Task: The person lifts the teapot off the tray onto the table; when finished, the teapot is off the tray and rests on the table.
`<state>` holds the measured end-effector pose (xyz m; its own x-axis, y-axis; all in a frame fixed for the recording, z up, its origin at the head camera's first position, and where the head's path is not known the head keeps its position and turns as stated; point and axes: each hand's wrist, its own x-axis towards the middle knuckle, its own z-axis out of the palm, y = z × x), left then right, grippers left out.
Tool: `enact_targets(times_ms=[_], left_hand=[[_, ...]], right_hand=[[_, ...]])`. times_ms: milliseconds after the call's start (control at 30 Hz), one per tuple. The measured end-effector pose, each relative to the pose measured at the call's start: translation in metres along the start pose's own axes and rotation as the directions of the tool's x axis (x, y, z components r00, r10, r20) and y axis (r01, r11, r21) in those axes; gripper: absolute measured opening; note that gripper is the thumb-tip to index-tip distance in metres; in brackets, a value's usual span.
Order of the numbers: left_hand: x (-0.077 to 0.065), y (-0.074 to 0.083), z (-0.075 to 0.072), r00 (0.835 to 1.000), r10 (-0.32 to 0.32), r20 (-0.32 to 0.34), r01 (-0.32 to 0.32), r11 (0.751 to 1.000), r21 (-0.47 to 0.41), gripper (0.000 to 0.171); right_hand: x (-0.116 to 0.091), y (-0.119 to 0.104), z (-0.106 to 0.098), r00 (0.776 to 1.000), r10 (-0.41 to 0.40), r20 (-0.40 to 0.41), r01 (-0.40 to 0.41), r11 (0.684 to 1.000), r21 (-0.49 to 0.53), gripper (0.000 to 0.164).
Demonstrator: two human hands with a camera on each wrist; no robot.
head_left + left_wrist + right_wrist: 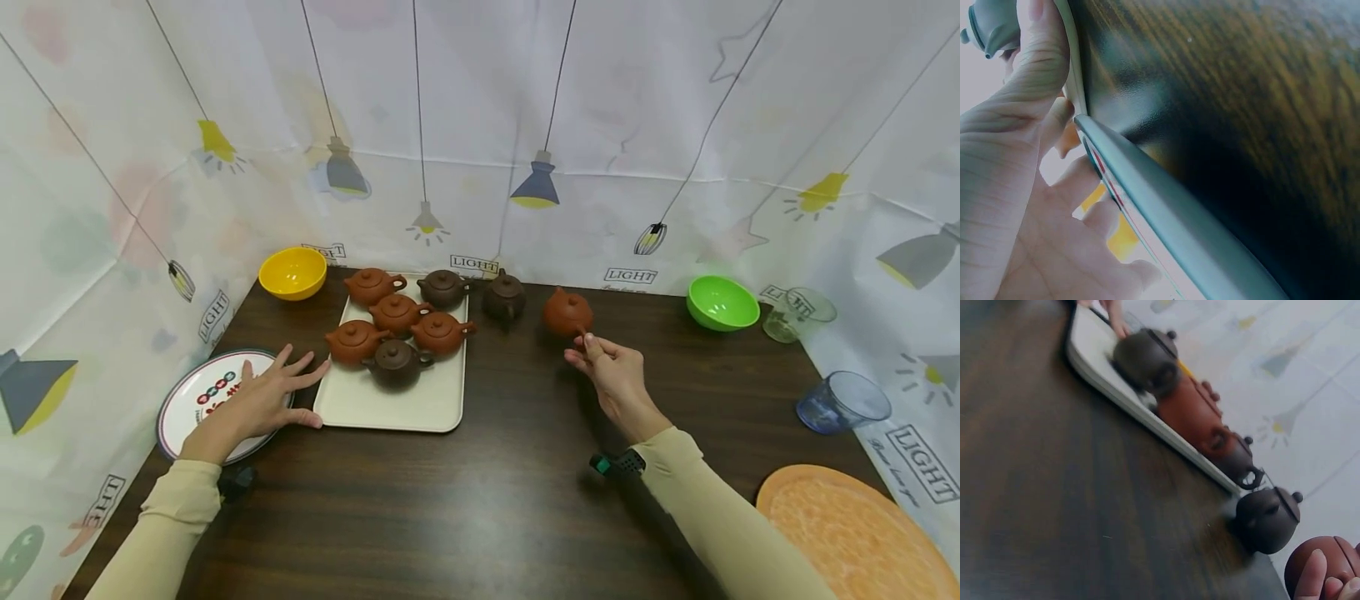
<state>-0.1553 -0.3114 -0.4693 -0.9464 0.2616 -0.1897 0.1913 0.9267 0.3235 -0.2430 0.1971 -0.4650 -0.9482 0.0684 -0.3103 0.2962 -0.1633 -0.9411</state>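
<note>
My right hand (618, 379) pinches the handle of a reddish-brown clay teapot (567, 312) right of the tray; in the right wrist view that teapot (1319, 562) shows behind the fingertips. A dark brown teapot (503, 297) stands between it and the cream tray (397, 408). The tray bears several teapots, reddish ones such as this front-left teapot (354, 342) and dark ones such as the front teapot (396, 364). With fingers spread, my left hand (258, 400) touches the tray's left edge, its palm over a white plate (176, 417). In the left wrist view the thumb lies along the tray's edge.
A yellow bowl (293, 273) stands at the back left, a green bowl (722, 303) at the back right. Near the right edge are a clear glass (798, 315), a blue glass (842, 402) and an orange round mat (855, 525). A printed curtain (480, 108) hangs behind the table.
</note>
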Motion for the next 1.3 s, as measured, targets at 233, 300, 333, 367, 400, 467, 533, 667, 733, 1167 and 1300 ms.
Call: enact_targets(times_ms=[233, 300, 333, 367, 400, 467, 533, 667, 733, 1167, 1300], left_hand=[[-0.001, -0.006, 0.006, 0.999, 0.02, -0.035, -0.021, 0.999, -0.024, 0.103], [-0.001, -0.007, 0.007, 0.998, 0.032, -0.051, -0.033, 0.999, -0.023, 0.103], [-0.001, -0.007, 0.007, 0.998, 0.035, -0.053, -0.037, 0.999, -0.023, 0.103], [-0.001, -0.007, 0.008, 0.998, 0.035, -0.05, -0.036, 0.999, -0.028, 0.103], [-0.001, -0.007, 0.008, 0.998, 0.031, -0.045, -0.033, 0.999, -0.029, 0.103], [-0.001, -0.003, 0.004, 0.999, 0.031, -0.036, -0.032, 0.999, -0.011, 0.103], [-0.001, -0.001, 0.003, 1.0, 0.02, -0.024, -0.02, 1.0, -0.002, 0.102], [-0.002, 0.001, 0.001, 1.0, 0.013, -0.015, -0.013, 1.0, 0.008, 0.1], [-0.002, 0.001, 0.001, 1.0, 0.018, -0.017, -0.018, 1.0, 0.003, 0.099], [-0.002, 0.001, -0.002, 1.0, 0.0, -0.002, 0.0, 1.0, -0.002, 0.1], [-0.002, 0.001, 0.0, 1.0, 0.001, -0.002, -0.001, 1.0, -0.004, 0.1]], right_hand=[[0.037, -0.002, 0.022, 0.996, 0.021, -0.083, -0.017, 0.999, 0.043, 0.045], [0.043, -0.002, 0.028, 0.995, 0.024, -0.093, -0.019, 0.999, 0.045, 0.044], [0.045, -0.001, 0.03, 0.995, 0.025, -0.1, -0.021, 0.999, 0.044, 0.044], [0.047, 0.0, 0.031, 0.994, 0.027, -0.11, -0.023, 0.999, 0.038, 0.043], [0.049, 0.001, 0.033, 0.993, 0.029, -0.116, -0.025, 0.999, 0.038, 0.043], [0.051, 0.002, 0.034, 0.991, 0.029, -0.129, -0.025, 0.999, 0.032, 0.041], [0.052, 0.002, 0.035, 0.991, 0.021, -0.13, -0.019, 1.0, 0.017, 0.041], [0.052, 0.001, 0.032, 0.996, -0.001, -0.094, -0.002, 0.999, -0.038, 0.043], [0.048, 0.002, 0.03, 0.998, -0.001, -0.069, -0.002, 0.999, -0.05, 0.046], [-0.02, 0.023, 0.068, 0.995, 0.026, 0.092, -0.029, 0.999, 0.024, 0.049], [-0.034, 0.032, 0.094, 0.965, 0.008, 0.261, 0.014, 0.997, -0.08, 0.041]])
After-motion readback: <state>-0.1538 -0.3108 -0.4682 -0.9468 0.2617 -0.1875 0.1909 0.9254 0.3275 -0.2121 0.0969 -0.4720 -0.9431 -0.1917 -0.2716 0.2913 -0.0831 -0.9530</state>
